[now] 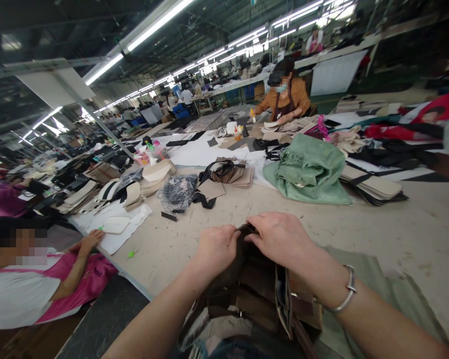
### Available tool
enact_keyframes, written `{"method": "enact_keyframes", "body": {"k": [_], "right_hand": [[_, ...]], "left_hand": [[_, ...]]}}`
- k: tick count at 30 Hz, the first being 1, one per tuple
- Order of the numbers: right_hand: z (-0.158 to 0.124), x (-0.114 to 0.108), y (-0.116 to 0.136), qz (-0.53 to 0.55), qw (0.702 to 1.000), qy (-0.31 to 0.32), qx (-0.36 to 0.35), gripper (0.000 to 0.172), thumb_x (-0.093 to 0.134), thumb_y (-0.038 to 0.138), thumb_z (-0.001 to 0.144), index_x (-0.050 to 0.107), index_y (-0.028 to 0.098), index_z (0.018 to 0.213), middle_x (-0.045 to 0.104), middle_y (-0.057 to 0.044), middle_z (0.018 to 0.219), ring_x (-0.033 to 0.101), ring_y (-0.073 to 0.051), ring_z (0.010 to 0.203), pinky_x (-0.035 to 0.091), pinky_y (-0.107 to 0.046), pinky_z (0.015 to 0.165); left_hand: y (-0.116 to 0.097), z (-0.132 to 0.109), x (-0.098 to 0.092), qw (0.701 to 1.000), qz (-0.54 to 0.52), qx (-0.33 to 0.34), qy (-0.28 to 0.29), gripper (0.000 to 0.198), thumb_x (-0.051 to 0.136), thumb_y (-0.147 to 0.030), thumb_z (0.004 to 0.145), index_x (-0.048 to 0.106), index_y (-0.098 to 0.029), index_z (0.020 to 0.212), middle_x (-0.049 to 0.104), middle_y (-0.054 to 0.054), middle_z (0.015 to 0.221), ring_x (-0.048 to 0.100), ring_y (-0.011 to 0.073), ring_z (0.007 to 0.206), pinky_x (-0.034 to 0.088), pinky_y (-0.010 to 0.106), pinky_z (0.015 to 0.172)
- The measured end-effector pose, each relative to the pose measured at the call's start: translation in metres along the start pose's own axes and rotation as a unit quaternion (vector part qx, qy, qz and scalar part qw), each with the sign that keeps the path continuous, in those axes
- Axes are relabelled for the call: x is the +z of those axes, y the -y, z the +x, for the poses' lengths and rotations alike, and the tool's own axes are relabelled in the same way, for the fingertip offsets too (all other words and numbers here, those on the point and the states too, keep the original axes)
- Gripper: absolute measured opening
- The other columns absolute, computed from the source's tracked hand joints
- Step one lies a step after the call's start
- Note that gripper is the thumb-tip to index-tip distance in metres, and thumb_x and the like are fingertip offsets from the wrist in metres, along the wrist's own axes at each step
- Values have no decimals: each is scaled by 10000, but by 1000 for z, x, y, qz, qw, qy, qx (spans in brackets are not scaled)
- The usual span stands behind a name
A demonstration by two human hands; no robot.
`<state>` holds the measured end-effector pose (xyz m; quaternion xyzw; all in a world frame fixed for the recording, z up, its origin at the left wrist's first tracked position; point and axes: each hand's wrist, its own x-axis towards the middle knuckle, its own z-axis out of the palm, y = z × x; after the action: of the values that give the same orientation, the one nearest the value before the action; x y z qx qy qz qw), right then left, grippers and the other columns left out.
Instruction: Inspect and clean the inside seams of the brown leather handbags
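Observation:
A brown bag [258,299] stands in front of me at the near side of the table, its mouth facing me and its inside partly in shadow. My left hand [219,247] is closed on the far rim, thumb and fingers pinching the edge. Just to the right, my right hand [279,237] grips the same rim, with the two hands close together. A pocket edge or flap with a pale lining stands up inside the bag below my right wrist. A silver bangle [348,289] circles that wrist.
On the table [359,219] lie a green cloth bundle [309,167], a clear plastic bag of dark pieces [177,192] and stacks of beige panels [374,184]. One co-worker [290,94] sits across; another [67,284] works at the left edge. Green fabric [381,294] lies to the right.

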<state>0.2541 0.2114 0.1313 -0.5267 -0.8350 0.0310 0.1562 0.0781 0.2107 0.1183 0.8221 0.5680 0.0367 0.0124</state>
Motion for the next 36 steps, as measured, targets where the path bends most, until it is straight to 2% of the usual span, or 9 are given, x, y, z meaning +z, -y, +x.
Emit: {"method": "enact_keyframes", "body": {"k": [6, 10, 14, 19, 22, 25, 29, 33, 36], "right_hand": [[-1, 1, 0, -9, 1000, -22, 19, 114, 553, 291, 840, 628, 218, 794, 645, -19, 756, 591, -170, 727, 340, -261, 578], [0, 4, 0, 0, 999, -30, 36, 137, 525, 267, 853, 634, 208, 796, 653, -28, 770, 590, -171, 734, 344, -254, 582], [0, 6, -1, 2, 999, -32, 43, 140, 523, 265, 851, 634, 205, 792, 658, -28, 781, 592, -176, 737, 360, -256, 584], [1, 5, -1, 15, 999, -28, 31, 144, 516, 253, 851, 638, 195, 800, 654, -42, 781, 597, -188, 743, 397, -266, 603], [-7, 1, -2, 52, 997, -47, 13, 179, 517, 251, 844, 628, 196, 972, 654, -48, 850, 597, -200, 802, 440, -285, 681], [-29, -4, -5, 90, 991, -102, 16, 398, 505, 251, 844, 498, 208, 1240, 609, -65, 1083, 576, -201, 939, 461, -300, 789], [-76, -3, -5, 74, 982, -162, 71, 515, 498, 373, 843, 409, 229, 1329, 516, -84, 1243, 514, -242, 1092, 466, -344, 863], [-126, 15, 13, 55, 982, -144, 110, 732, 534, 452, 786, 260, 198, 1416, 441, -119, 1327, 491, -292, 1138, 504, -379, 834], [-147, 31, 32, 52, 983, -126, 127, 844, 541, 436, 766, 135, 154, 1451, 395, -156, 1369, 492, -319, 1142, 524, -398, 798]], "left_hand": [[-6, 0, -3, 1000, 7, 4, 3, 320, 360, -333, 902, 590, -185, 735, 647, 35, 687, 597, 171, 656, 363, 271, 588], [-6, 0, -8, 999, -41, 35, 7, 234, 396, -288, 892, 608, -217, 960, 684, 30, 868, 624, 183, 797, 421, 277, 690], [-5, 3, -12, 996, -70, 55, 10, 277, 473, -318, 861, 570, -242, 1109, 681, 28, 974, 624, 197, 874, 446, 293, 760], [-6, 10, -10, 997, -29, 69, 11, 251, 407, -326, 894, 619, -210, 963, 688, 37, 869, 632, 188, 813, 451, 281, 717], [-7, 14, -9, 998, 19, 60, 10, 289, 368, -290, 905, 620, -178, 817, 676, 55, 763, 632, 189, 740, 445, 281, 678], [-9, 15, -9, 997, 48, 52, 6, 313, 352, -294, 909, 612, -170, 786, 672, 65, 738, 631, 195, 701, 440, 289, 648], [-12, 18, -9, 998, 60, 28, 4, 350, 342, -326, 911, 625, -160, 791, 672, 84, 720, 632, 203, 690, 434, 291, 633], [-17, 22, -8, 997, 65, 25, -13, 368, 335, -322, 903, 636, -155, 774, 675, 93, 730, 637, 212, 716, 436, 294, 649], [-19, 26, -8, 996, 76, 45, -19, 393, 312, -307, 896, 646, -150, 762, 680, 102, 746, 639, 224, 724, 442, 309, 658]]}}
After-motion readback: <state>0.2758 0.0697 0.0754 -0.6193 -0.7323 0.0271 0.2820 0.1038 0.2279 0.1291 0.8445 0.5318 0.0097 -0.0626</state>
